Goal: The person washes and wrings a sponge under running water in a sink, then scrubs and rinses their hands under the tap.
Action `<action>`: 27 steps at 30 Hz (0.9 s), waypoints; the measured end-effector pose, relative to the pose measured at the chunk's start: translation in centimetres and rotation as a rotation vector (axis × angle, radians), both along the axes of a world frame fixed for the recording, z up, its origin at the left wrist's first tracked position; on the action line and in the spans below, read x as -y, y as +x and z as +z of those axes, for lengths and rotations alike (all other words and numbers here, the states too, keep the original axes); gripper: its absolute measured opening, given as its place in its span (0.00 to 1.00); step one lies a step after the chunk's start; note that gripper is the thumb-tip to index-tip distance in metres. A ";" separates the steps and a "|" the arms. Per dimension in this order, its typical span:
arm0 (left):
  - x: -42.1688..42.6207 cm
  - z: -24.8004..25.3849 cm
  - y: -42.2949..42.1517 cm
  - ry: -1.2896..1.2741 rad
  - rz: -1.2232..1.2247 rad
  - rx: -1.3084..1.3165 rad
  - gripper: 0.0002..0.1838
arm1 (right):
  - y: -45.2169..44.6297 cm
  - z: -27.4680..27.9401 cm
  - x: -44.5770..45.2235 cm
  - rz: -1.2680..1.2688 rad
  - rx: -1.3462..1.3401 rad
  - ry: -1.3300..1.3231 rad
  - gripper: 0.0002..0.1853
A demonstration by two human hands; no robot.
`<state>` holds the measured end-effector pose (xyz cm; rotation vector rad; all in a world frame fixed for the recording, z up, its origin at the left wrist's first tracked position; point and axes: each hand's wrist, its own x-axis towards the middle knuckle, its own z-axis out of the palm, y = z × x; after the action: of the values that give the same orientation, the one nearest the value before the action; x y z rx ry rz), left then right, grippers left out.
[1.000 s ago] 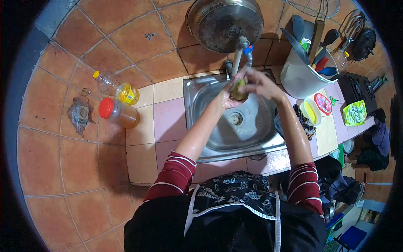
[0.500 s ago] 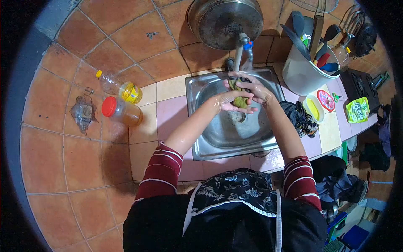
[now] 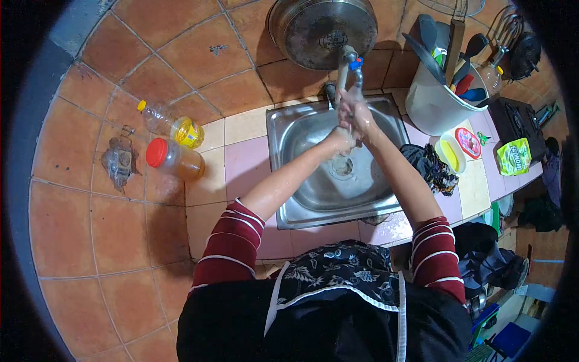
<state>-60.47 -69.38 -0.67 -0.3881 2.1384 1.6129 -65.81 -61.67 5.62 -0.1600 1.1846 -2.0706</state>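
Head view: looking down past a black apron [image 3: 341, 274] and 2 striped red sleeves [image 3: 232, 238]. Holding the left hand [image 3: 342, 140] and the right hand [image 3: 357, 114] against each other over the metal sink [image 3: 316, 202], close under the tap [image 3: 356, 64], the right hand farther from the apron. Bending the fingers [image 3: 345, 110] inward, bunched and blurred; cannot tell whether closed fully or clamped on something. Cannot make out anything held inside the clasp, just beyond the drain [image 3: 341, 166].

Behind the tap, leaning against the wall: 1 large round pan [image 3: 325, 37]. Left of the sink, on the tiled tabletop [image 3: 247, 175]: 1 red-lidded jar [image 3: 184, 163] and, just behind, 1 yellow-capped bottle [image 3: 161, 120]. Touching or nearly touching the right rim: 1 dark crumpled cloth [image 3: 427, 168]. Farther right: 1 white bucket [image 3: 429, 111] full of utensils [image 3: 429, 31], 1 tub with yellow contents [image 3: 451, 154], 1 pink lid [image 3: 468, 143] just beside the tub, green-handled scissors [image 3: 483, 139] and 1 green packet [image 3: 514, 158] lettered EKONOMI.
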 end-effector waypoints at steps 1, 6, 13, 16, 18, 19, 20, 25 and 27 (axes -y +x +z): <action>-0.3 -0.5 0.2 -0.002 -0.001 0.000 0.06 | 0.0 -0.4 0.1 -0.021 0.034 0.012 0.13; -0.8 -4.0 -0.1 -0.543 0.121 -0.758 0.16 | 0.1 -2.3 1.4 -0.219 0.040 0.065 0.13; 0.9 -11.6 -3.4 -0.951 0.055 -0.852 0.18 | -0.3 -3.2 0.6 -0.086 -0.007 0.245 0.17; 0.3 -0.6 1.0 0.121 0.106 -0.179 0.22 | -0.2 -1.6 -0.9 0.028 -0.517 0.543 0.15; 1.2 -2.6 0.8 0.287 0.056 -0.166 0.24 | -2.6 -2.4 -2.6 0.205 -1.187 0.770 0.15; 1.0 -0.5 2.0 0.473 0.170 -0.125 0.22 | -2.5 -0.4 -3.2 0.278 -1.265 0.890 0.17; 0.9 0.6 2.6 0.659 0.285 -0.086 0.20 | -2.3 0.9 -3.6 0.276 -1.267 0.891 0.17; 1.2 -1.4 2.7 0.906 0.340 -0.106 0.20 | -1.4 2.4 -4.0 0.071 -1.126 0.852 0.17; 1.2 -0.9 3.4 0.845 0.338 -0.217 0.21 | -3.2 -0.5 -3.7 0.123 -0.803 0.444 0.12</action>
<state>-57.11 -70.53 -1.56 -0.3054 1.3545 2.6517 -68.98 -57.93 5.08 -0.8798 2.0102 -1.6018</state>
